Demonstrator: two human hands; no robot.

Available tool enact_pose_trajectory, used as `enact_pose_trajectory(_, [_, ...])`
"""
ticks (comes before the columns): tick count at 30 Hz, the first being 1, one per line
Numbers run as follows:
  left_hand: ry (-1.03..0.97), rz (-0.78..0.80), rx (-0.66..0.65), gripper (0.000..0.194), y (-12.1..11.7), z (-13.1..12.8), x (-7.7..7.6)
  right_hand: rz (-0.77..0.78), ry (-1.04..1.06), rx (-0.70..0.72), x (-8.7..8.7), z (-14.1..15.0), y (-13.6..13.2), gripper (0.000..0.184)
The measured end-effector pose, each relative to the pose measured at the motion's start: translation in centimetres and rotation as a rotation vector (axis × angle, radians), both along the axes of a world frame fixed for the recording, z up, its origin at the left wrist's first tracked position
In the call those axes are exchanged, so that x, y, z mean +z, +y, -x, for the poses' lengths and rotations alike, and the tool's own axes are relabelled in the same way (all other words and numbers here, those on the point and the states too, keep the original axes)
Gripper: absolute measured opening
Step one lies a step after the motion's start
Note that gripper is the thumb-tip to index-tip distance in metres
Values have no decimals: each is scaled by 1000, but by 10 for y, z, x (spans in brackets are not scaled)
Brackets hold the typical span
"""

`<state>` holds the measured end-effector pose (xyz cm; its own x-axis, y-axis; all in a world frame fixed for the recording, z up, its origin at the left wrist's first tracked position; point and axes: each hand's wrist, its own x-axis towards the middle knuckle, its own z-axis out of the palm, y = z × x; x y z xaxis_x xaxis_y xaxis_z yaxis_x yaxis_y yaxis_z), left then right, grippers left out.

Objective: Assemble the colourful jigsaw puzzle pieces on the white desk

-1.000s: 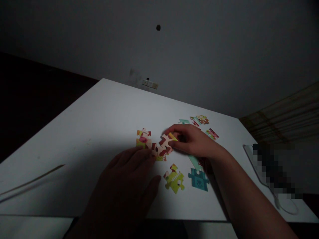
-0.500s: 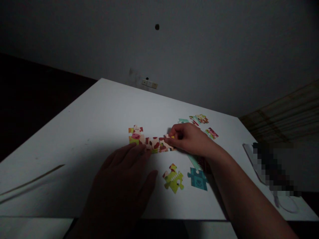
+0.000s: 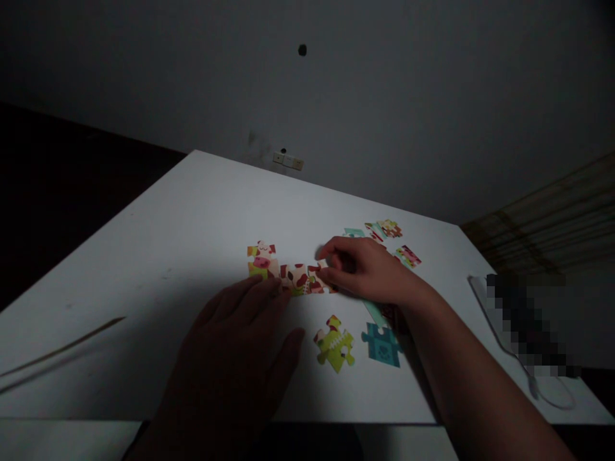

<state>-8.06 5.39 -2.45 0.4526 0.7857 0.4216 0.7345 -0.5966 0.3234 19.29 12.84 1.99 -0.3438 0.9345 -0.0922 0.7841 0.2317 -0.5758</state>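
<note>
A short row of joined puzzle pieces (image 3: 288,272) with a red-and-cream cow pattern lies on the white table (image 3: 192,218). My left hand (image 3: 235,352) rests flat, fingers stretched, its fingertips at the near edge of the row. My right hand (image 3: 365,269) is curled at the row's right end, its fingertips pressed on the last cow piece (image 3: 318,282). A green piece (image 3: 335,342) and a teal piece (image 3: 382,344) lie loose nearer me.
Several more loose pieces (image 3: 391,234) sit beyond my right hand. A pale flat object with a cord (image 3: 542,390) and a blurred dark patch lie at the table's right edge. A thin stick (image 3: 62,349) lies at the left. A wall socket (image 3: 288,160) sits behind the table.
My right hand brought the cow piece down and left against the other pieces. The row shifted slightly left and now lies straight. My left hand stayed flat.
</note>
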Motion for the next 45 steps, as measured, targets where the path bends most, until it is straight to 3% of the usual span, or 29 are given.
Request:
enact_pose_trajectory(4, [2, -61, 10, 41, 1, 0, -4, -98, 30, 206, 3, -2, -1, 45])
enact_pose_trajectory(7, [9, -85, 2, 41, 2, 0, -5, -67, 23, 266, 2, -3, -1, 45])
enact_pose_trajectory(15, [6, -77, -4, 40, 2, 0, -6, -28, 24, 234, 3, -3, -1, 35])
enact_pose_trajectory(45, [15, -86, 10, 43, 2, 0, -7, -100, 67, 243, -5, 4, 2, 32])
